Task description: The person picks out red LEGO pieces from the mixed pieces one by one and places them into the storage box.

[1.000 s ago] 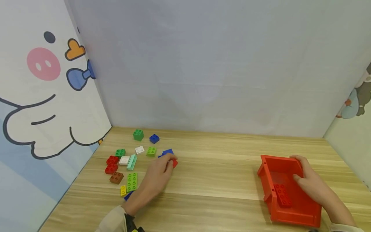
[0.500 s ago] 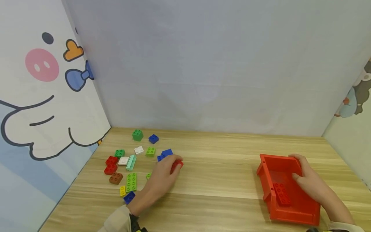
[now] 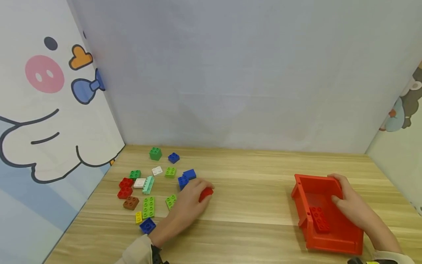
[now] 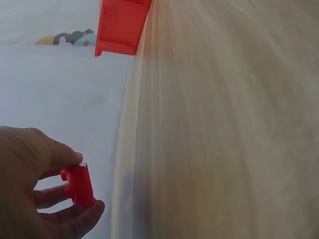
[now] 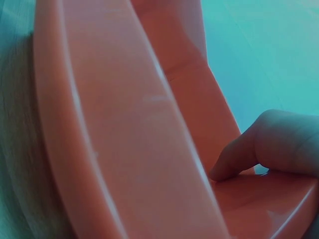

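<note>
Your left hand: pinching a red brick between thumb and fingers, studs toward your palm. In the left wrist view that brick shows against the pale curtain, apart from the tabletop.

Your right hand: gripping the right wall of the red bin, thumb on the inner side. Bin sits on the tabletop, well to the right of your left hand. Inside it, along the left wall: a long red brick, studs up.

Around your left hand: blue brick just beyond the knuckles, a second blue block right behind it. Square lime brick just left, partly behind your hand. Dark blue brick near your wrist, hollow side up.

Farther left: long lime brick, yellow brick just beside it, brown brick, two red bricks close together, mint brick on its side next to a white block.

Back of the spread: tall green block.
</note>
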### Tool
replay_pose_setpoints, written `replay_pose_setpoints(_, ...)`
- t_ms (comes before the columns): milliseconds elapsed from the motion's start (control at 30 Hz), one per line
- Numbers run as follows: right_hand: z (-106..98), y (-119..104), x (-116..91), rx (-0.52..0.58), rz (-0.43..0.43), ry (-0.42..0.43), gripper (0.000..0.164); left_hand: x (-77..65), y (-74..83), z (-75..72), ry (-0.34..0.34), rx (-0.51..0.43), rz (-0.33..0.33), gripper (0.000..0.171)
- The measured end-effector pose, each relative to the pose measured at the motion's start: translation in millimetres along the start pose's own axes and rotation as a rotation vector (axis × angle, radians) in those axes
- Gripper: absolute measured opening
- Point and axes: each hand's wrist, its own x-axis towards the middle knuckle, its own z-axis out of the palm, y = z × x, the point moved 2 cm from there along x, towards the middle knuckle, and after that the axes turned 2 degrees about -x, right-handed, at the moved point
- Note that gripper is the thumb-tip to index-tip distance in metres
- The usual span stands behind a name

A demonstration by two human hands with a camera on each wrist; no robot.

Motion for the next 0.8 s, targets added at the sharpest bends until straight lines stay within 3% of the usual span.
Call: replay_pose_setpoints(800, 0, 0, 0, -0.022, 0.001, 0.003, 0.059, -1.4, 8.2, 16.0, -0.053, 0.018, 0.049, 0.025)
